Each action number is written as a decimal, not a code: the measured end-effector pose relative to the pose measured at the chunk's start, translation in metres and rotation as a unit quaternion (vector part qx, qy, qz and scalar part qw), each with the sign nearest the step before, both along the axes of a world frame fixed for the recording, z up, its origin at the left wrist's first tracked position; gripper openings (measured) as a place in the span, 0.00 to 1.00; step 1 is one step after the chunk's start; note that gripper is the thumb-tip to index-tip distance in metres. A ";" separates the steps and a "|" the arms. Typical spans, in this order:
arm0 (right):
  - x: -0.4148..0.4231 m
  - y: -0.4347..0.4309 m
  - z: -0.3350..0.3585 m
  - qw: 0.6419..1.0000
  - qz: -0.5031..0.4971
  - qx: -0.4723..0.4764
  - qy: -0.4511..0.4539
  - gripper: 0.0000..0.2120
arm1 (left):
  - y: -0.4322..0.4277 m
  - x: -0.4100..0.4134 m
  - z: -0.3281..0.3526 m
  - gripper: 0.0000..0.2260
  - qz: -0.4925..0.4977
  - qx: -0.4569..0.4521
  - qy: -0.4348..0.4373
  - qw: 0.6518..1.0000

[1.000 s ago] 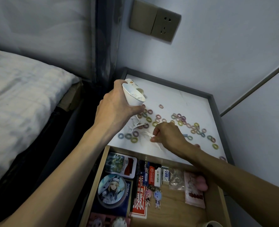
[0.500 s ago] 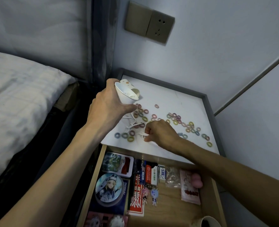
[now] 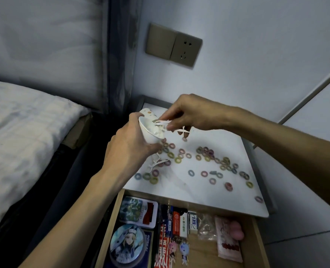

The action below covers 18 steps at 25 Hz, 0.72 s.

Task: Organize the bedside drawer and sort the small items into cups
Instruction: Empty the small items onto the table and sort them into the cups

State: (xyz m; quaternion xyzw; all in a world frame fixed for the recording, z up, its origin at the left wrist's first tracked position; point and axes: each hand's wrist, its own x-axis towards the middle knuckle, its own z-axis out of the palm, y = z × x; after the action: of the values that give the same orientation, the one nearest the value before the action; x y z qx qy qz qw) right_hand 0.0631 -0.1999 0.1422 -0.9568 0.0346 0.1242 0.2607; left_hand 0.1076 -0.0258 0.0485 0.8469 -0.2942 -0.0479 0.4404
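Observation:
My left hand (image 3: pixel 130 147) grips a small white cup (image 3: pixel 150 132), tilted above the left part of the white bedside tabletop (image 3: pixel 199 188). My right hand (image 3: pixel 187 113) pinches thin white floss picks (image 3: pixel 163 123) right at the cup's mouth. More white picks (image 3: pixel 156 163) lie on the top under the cup. Several small pastel hair rings (image 3: pixel 206 153) are scattered over the tabletop. The wooden drawer (image 3: pixel 110 229) stands open below.
The drawer holds a round anime badge (image 3: pixel 127 242), a card tin (image 3: pixel 139 211), small boxes (image 3: pixel 179 221), keychain charms (image 3: pixel 177 246) and a pink packet (image 3: pixel 228 246). A bed (image 3: pixel 25 132) lies to the left. A wall socket (image 3: pixel 173 47) sits above.
My right hand lifted off the tabletop with white picks and moved up and left to the cup's mouth. My left hand holds the cup much as before.

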 end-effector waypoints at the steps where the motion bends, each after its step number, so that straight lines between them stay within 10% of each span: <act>1: 0.008 0.009 0.005 0.997 0.053 -0.057 0.021 0.11 | -0.001 -0.001 0.000 0.33 -0.008 -0.002 -0.001 1.000; 5: 0.030 0.033 0.004 0.987 0.124 -0.098 0.040 0.06 | -0.002 -0.002 0.001 0.32 -0.024 -0.035 0.015 0.999; 13: 0.044 0.036 -0.018 0.927 -0.108 0.290 -0.211 0.05 | 0.034 0.040 0.008 0.33 0.085 -0.103 0.030 0.991; 18: 0.044 0.013 -0.086 0.979 -0.197 -0.009 -0.052 0.09 | 0.041 0.045 0.007 0.33 0.120 -0.122 0.033 0.985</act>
State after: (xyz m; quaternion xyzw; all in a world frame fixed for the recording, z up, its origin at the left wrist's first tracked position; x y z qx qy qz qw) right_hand 0.1074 -0.1873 0.0559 -0.9388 0.2096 0.0198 0.2727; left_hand 0.1529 0.0153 0.0554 0.8139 -0.1794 0.0136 0.5525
